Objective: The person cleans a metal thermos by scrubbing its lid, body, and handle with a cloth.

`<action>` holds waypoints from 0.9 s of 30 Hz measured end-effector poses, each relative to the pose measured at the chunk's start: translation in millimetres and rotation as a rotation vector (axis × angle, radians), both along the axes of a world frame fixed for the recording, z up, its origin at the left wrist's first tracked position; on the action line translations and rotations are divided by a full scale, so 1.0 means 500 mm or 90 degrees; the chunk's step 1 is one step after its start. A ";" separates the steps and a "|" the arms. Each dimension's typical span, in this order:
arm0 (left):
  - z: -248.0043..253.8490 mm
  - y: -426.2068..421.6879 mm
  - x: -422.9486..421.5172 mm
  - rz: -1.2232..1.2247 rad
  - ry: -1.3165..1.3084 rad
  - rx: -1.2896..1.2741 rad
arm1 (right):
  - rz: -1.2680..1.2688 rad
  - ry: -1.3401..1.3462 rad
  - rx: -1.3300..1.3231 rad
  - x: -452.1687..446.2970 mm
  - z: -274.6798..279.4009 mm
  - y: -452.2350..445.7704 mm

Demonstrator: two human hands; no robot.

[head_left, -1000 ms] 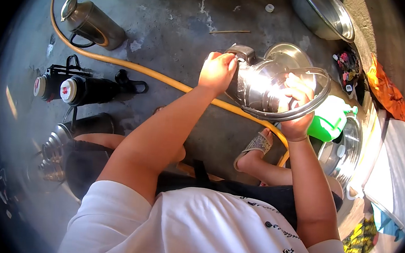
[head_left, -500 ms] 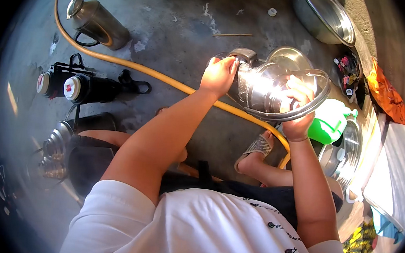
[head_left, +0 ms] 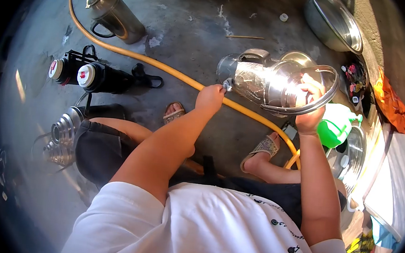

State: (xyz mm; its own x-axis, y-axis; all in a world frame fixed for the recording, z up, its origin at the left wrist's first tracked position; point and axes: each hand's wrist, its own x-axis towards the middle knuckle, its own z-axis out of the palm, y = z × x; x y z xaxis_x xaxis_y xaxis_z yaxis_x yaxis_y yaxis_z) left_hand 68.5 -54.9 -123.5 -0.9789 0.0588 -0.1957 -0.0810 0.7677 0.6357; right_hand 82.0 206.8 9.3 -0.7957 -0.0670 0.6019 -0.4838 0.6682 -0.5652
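A shiny steel flask (head_left: 258, 81) with a black handle and a looped carry handle lies tilted in the air in front of me. My right hand (head_left: 311, 109) is closed around its narrower neck end, fingers curled over the metal. Near the flask's wide base, my left hand (head_left: 209, 98) is closed on a small silvery-grey wad (head_left: 227, 84), whose kind I cannot make out. The wad is close to the base; whether it touches is unclear. Glare washes out part of the flask's side.
A yellow hose (head_left: 169, 70) crosses the floor. On the left are a steel jug (head_left: 118, 17), black flasks with white stoppers (head_left: 86, 75) and more steel flasks (head_left: 67, 127). To the right are a green plastic container (head_left: 333, 127), metal basins (head_left: 332, 22) and an orange bag (head_left: 392, 103).
My left hand has come down off the flask's side to near its base, showing the grey wad. My right hand keeps its hold on the neck. The whole view has shifted slightly.
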 end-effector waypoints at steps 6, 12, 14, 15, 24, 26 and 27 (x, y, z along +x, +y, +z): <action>-0.032 -0.018 -0.022 0.222 -0.073 0.216 | -0.019 0.003 -0.039 0.004 0.005 -0.006; 0.061 0.039 -0.046 0.258 -0.009 0.363 | 0.002 0.018 0.027 0.011 0.017 -0.016; 0.071 0.070 -0.030 0.213 0.027 0.412 | -0.006 0.018 0.022 0.013 0.011 -0.014; 0.094 0.080 -0.017 0.165 0.076 0.390 | -0.011 0.017 0.017 0.015 0.009 -0.013; 0.110 0.088 -0.031 -0.093 0.374 0.172 | -0.013 0.024 0.015 0.027 0.012 -0.024; 0.105 0.084 -0.046 -0.088 0.350 0.127 | -0.010 0.023 0.015 0.031 0.007 -0.025; 0.099 0.076 -0.053 -0.107 0.319 0.070 | -0.006 0.023 0.015 0.032 0.005 -0.025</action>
State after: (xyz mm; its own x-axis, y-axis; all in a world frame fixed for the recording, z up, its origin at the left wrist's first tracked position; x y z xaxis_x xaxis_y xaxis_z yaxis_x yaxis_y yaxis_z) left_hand 42.0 -16.9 -74.1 -0.9260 0.2157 0.3098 0.3711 0.6705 0.6425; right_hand 98.1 194.5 11.7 -0.7744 -0.0733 0.6284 -0.4967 0.6856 -0.5322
